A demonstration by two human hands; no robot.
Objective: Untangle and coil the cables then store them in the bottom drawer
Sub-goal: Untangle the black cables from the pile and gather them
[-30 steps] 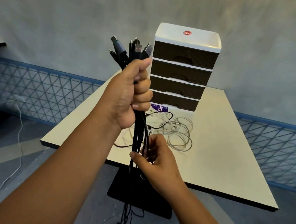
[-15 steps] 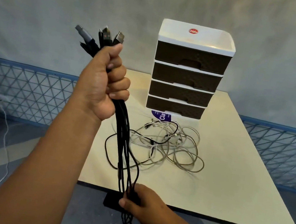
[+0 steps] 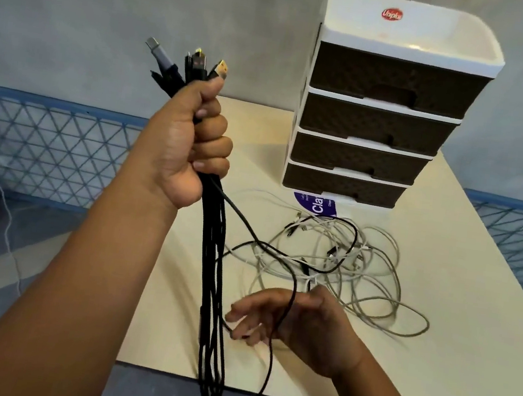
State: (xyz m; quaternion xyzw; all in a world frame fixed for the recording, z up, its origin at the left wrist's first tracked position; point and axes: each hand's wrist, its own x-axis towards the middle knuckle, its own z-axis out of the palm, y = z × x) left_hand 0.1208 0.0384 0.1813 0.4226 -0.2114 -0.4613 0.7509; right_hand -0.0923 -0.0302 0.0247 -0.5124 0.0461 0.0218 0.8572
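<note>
L hand fist-grips black cable bundle just under its plugs; bundle hangs below the grip past desk edge. R hand lower down, fingers loosely spread, one thin black strand draped over it. White cable tangle on desk beyond R hand, before the bottom drawer, closed.

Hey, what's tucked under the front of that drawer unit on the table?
A purple label pokes out from under the drawer unit, reading "Cla"; the rest is covered.
</note>
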